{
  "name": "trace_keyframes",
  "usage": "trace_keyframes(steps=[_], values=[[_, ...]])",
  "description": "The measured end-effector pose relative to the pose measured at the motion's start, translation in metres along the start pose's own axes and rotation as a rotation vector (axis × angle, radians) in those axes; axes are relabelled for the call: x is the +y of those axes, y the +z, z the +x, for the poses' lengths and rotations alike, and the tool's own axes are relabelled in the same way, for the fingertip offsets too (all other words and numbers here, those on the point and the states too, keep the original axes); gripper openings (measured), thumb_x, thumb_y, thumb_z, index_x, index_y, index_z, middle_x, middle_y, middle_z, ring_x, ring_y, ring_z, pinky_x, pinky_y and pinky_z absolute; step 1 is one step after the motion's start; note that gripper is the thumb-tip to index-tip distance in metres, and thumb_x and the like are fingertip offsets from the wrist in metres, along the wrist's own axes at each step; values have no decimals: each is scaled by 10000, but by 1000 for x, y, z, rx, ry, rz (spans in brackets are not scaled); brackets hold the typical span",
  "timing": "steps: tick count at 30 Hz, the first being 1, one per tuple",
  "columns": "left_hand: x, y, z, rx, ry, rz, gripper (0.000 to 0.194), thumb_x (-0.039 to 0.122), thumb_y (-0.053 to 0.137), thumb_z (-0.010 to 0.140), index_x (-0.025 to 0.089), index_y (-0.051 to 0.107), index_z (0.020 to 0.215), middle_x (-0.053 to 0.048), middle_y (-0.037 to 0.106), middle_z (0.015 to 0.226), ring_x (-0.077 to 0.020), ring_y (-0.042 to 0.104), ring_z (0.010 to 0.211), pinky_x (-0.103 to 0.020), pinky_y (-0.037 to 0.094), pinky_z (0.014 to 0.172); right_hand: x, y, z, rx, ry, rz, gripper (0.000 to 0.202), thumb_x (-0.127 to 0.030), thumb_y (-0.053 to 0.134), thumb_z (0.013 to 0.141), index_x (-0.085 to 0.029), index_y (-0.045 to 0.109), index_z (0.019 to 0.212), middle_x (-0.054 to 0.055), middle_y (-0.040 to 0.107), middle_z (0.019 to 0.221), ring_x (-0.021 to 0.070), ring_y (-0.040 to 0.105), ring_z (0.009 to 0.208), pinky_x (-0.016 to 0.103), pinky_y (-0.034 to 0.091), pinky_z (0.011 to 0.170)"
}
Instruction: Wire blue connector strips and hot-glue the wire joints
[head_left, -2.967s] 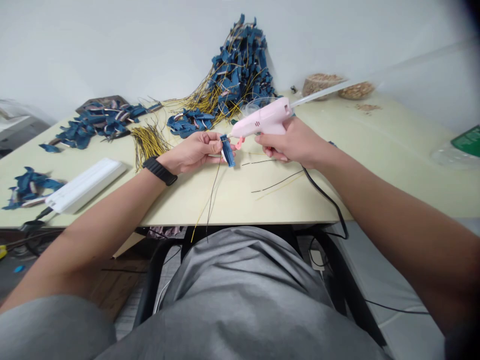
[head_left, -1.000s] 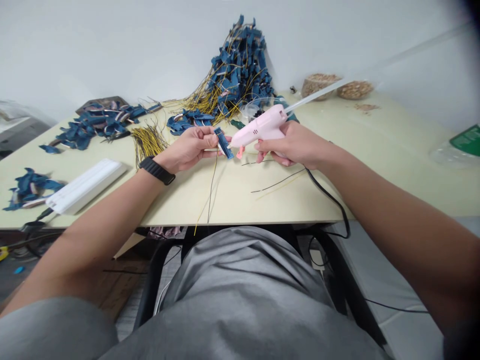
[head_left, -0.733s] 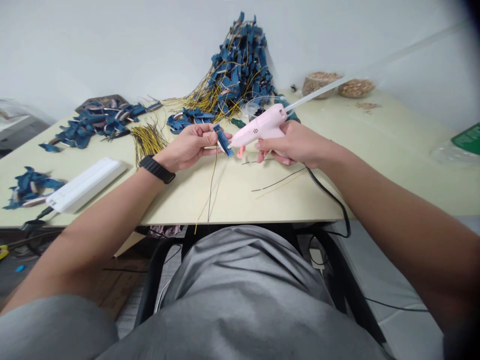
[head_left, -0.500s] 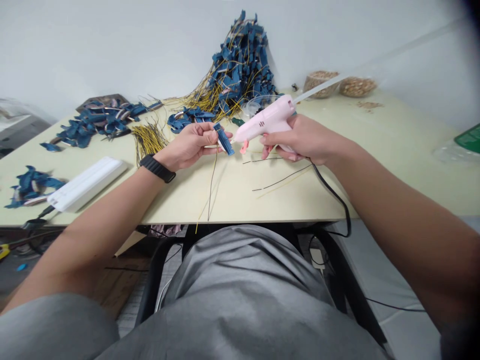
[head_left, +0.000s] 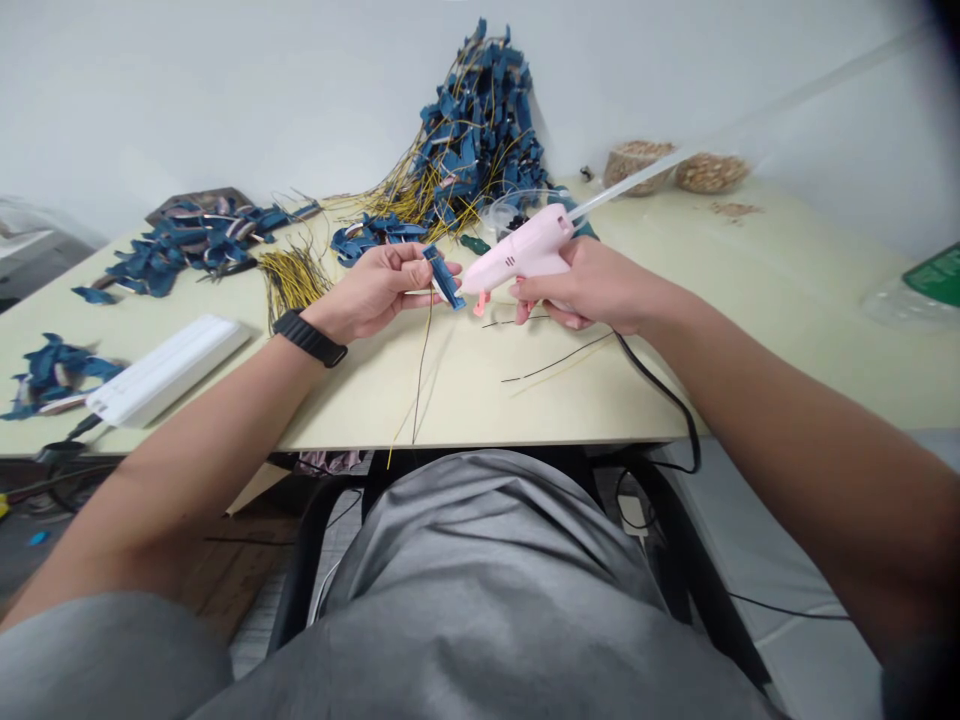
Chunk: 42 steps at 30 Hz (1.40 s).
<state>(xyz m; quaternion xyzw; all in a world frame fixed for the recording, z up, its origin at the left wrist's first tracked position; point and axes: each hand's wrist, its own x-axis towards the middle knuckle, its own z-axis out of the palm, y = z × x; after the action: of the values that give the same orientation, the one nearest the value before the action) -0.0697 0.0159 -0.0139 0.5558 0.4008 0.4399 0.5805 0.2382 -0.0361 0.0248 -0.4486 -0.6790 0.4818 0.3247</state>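
Between thumb and fingers, my left hand pinches a small blue piece above the table. A thin black and yellow wire pair hangs down from that piece past the table's front edge. My right hand is wrapped round the handle of a pink hot glue gun, fingers by its trigger. The gun's nozzle points left, close against the blue piece; whether they touch I cannot tell. A long translucent glue stick sticks out of the gun's back end.
A tall heap of blue pieces with wires stands at the back. Smaller blue piles lie left, beside a yellow-black wire bundle. A white box sits at the left front. Two bags stand back right. A black cord trails off the gun.
The rear of the glue gun has dipped slightly, and the gun lies a little further left in view. My left hand keeps its hold on the blue piece.
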Motion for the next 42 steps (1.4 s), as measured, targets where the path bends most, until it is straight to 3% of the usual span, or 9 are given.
trace_keyframes(steps=[6, 17, 22, 25, 27, 29, 33, 38, 42], values=[[-1, -2, 2, 15, 12, -4, 260, 236, 1081, 1037, 161, 833, 1019, -133, 976, 1251, -257, 974, 1176, -328, 809, 1105, -3, -2, -2, -38, 41, 37, 242, -280, 1023, 980, -201, 795, 976, 74, 781, 794, 82, 371, 453, 271, 267, 346], [-3, -9, 5, -27, 34, 14, 256, 264, 1094, 1013, 177, 854, 1034, -110, 979, 1311, -211, 965, 1088, -239, 792, 887, -10, -7, -4, 52, 67, 49, 187, -163, 861, 1071, -179, 771, 907, 134, 885, 929, 67, 396, 448, 241, 248, 371], [-3, -10, 3, -4, 5, 24, 325, 323, 1127, 990, 193, 843, 1077, -129, 961, 1409, -274, 963, 1281, -391, 799, 1181, -35, -23, -26, 186, 2, 74, 402, -155, 694, 1259, -164, 785, 867, 104, 838, 893, 41, 394, 472, 246, 240, 415], [-1, -9, 2, 10, 9, 10, 347, 332, 1136, 976, 193, 830, 1065, -140, 954, 1417, -311, 944, 1367, -452, 785, 1261, -38, -48, -38, 432, -37, 94, 436, -110, 678, 1276, -151, 844, 875, 123, 901, 1032, 61, 553, 552, 275, 412, 503], [0, -9, 2, 15, 19, 4, 345, 325, 1131, 977, 192, 822, 1051, -142, 952, 1413, -322, 935, 1394, -459, 783, 1277, -29, -68, -44, 693, 32, 1, 387, -40, 721, 1225, -143, 857, 877, 130, 925, 1090, 87, 702, 716, 292, 517, 638], [0, -9, 3, 22, 22, 9, 316, 305, 1114, 990, 188, 828, 1058, -142, 952, 1409, -319, 936, 1391, -454, 782, 1280, -13, -88, -49, 927, 103, -166, 301, -18, 805, 1145, -128, 856, 870, 120, 906, 1068, 79, 713, 821, 288, 493, 682], [0, -12, 5, 21, 32, 28, 259, 300, 1075, 1019, 177, 849, 1051, -142, 954, 1399, -293, 955, 1321, -380, 815, 1175, 22, -116, -65, 978, 278, -336, 241, -46, 847, 1082, -170, 838, 875, 60, 758, 876, 87, 627, 747, 283, 459, 639], [13, -8, -5, -16, 61, 24, 241, 294, 1031, 1065, 183, 823, 1013, -115, 958, 1352, -289, 971, 1249, -262, 817, 920, 43, -126, -77, 946, 459, -436, 276, -113, 928, 1019, -207, 776, 808, 81, 749, 927, 86, 639, 793, 264, 461, 675], [28, -1, -17, -102, 39, -16, 183, 93, 910, 1081, 146, 778, 967, -104, 965, 1287, -246, 978, 1081, -211, 777, 805, 57, -132, -76, 886, 506, -443, 306, -165, 935, 1058, -217, 787, 795, 78, 752, 909, 117, 645, 798, 355, 475, 756]])
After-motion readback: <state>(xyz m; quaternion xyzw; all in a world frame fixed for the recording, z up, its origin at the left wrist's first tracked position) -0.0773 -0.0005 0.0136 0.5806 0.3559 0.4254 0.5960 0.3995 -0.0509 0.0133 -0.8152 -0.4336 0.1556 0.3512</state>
